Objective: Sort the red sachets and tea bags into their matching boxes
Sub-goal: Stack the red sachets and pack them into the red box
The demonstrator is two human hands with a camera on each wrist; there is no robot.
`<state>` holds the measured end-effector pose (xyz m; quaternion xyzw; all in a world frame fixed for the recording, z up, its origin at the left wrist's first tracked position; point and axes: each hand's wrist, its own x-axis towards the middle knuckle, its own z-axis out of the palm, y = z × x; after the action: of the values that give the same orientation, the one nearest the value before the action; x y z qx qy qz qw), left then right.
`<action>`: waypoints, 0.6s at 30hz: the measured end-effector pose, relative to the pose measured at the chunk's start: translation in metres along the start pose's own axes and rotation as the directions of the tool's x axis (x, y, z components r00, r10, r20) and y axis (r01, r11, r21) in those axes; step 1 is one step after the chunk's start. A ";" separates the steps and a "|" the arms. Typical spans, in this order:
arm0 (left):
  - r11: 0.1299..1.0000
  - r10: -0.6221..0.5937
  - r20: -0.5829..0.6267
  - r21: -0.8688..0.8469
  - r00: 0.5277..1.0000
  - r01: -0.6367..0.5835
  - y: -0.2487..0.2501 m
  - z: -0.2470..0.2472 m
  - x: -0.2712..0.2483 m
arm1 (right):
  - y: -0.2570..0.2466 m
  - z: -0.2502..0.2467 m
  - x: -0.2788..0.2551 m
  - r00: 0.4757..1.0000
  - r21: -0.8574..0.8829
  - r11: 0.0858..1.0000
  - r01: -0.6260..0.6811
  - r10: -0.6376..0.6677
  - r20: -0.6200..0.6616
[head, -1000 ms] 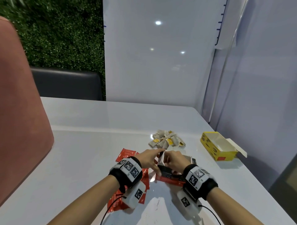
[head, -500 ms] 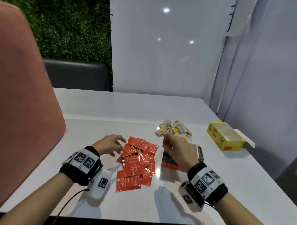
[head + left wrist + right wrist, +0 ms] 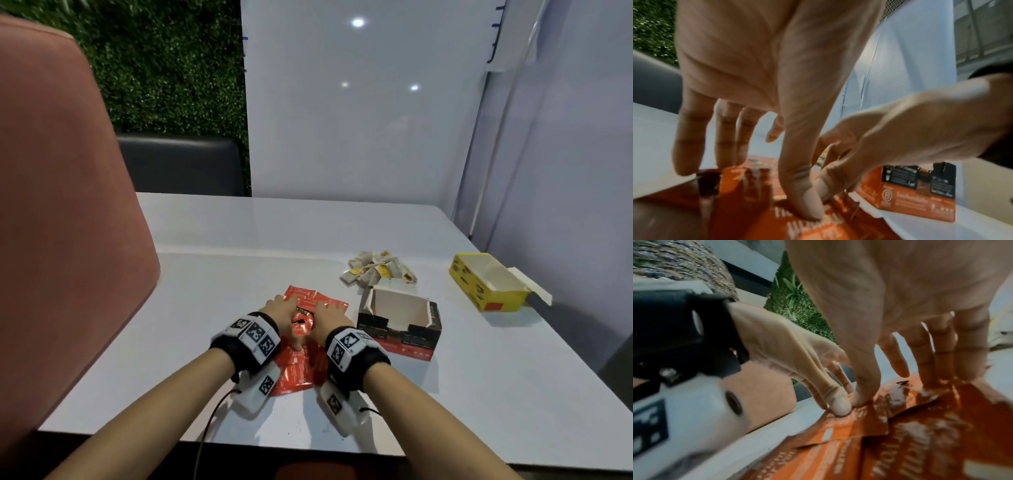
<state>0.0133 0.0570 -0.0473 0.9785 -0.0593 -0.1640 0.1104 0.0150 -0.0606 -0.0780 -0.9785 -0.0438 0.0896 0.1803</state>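
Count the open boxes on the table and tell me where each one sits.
2. The red and black box stands just right of the red sachets, beside the right hand. The yellow box lies farther right, near the table's edge.

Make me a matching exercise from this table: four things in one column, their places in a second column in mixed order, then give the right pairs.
Things
1. red sachets
2. tea bags
3. yellow box
4. red and black box

Places
A. farthest right on the table, lying open
B. in a loose pile just beyond the red and black box
C. under the left hand and right hand
D. open-topped, just right of the hands

Pairs: 1-C, 2-B, 3-A, 4-D
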 end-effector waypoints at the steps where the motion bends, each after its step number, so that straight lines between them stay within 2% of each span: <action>1: 1.000 0.010 -0.014 -0.010 1.000 -0.010 -0.001 0.000 0.001 | 0.000 0.002 0.002 1.000 0.017 1.000 0.002 -0.002 -0.022; 4: 0.997 0.049 -0.071 -0.059 0.996 -0.054 -0.005 0.000 0.004 | -0.002 0.005 0.008 0.998 0.112 0.994 -0.006 0.013 -0.058; 7: 0.996 0.060 -0.078 -0.065 0.995 -0.065 -0.006 -0.003 0.005 | -0.002 -0.002 0.006 0.996 0.185 0.983 -0.008 0.025 -0.086; 11: 0.986 0.109 -0.199 -0.104 0.974 -0.132 -0.003 -0.022 -0.001 | -0.005 -0.023 -0.001 0.979 0.318 0.942 0.106 -0.043 -0.199; 15: 0.927 0.174 -0.394 -0.242 0.902 -0.285 -0.003 -0.047 -0.021 | -0.008 -0.050 -0.016 0.928 0.497 0.822 0.280 -0.099 -0.358; 18: 0.813 0.194 -0.401 -0.445 0.895 -0.375 -0.006 -0.050 -0.038 | -0.002 -0.064 -0.029 0.914 0.607 0.710 0.357 -0.133 -0.383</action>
<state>-0.0050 0.0783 0.0087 0.9062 -0.1416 0.0148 0.3982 -0.0013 -0.0845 -0.0135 -0.8357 -0.1111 -0.0815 0.5317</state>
